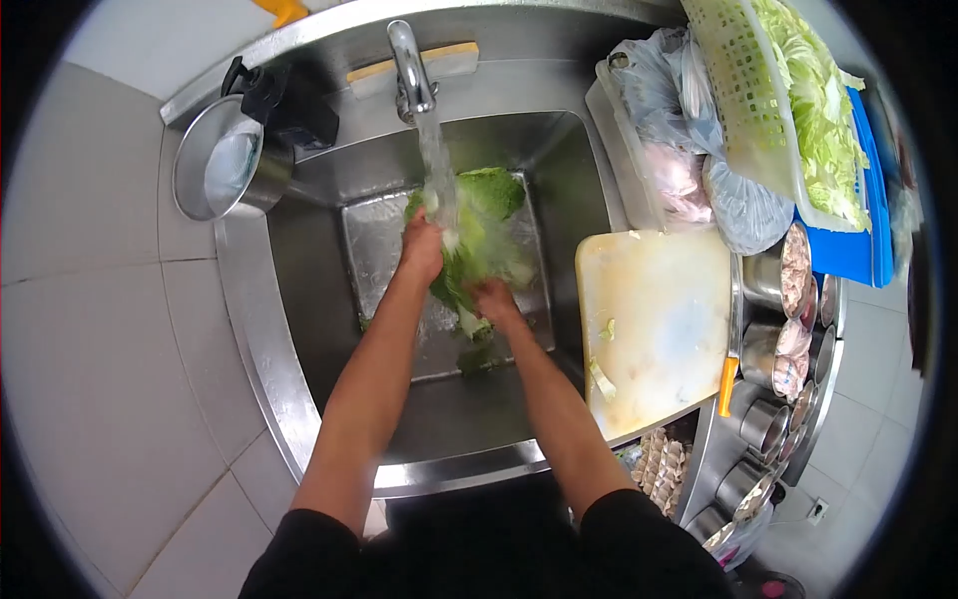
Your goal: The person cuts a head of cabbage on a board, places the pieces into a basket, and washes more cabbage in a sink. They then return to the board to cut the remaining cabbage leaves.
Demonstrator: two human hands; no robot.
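Note:
Water from the faucet [410,68] pours onto green lettuce [465,262] low in the steel sink [399,404]. My left hand [421,248] is closed on the lettuce at its left side, right beside the stream. On the lower right of the same leaves, my right hand [496,302] is closed too, its fingertips partly hidden by the greens. Splashing water blurs the middle of the lettuce. Another dark green piece lies on the sink bottom below it.
A cutting board [654,319] with vegetable scraps adjoins the sink's right side, and an orange-handled knife [729,384] lies along it. Beyond stand a basket of pale leaves [748,120], plastic bags [664,90] and several metal pots [766,424]. A metal pot [269,170] sits at the left corner.

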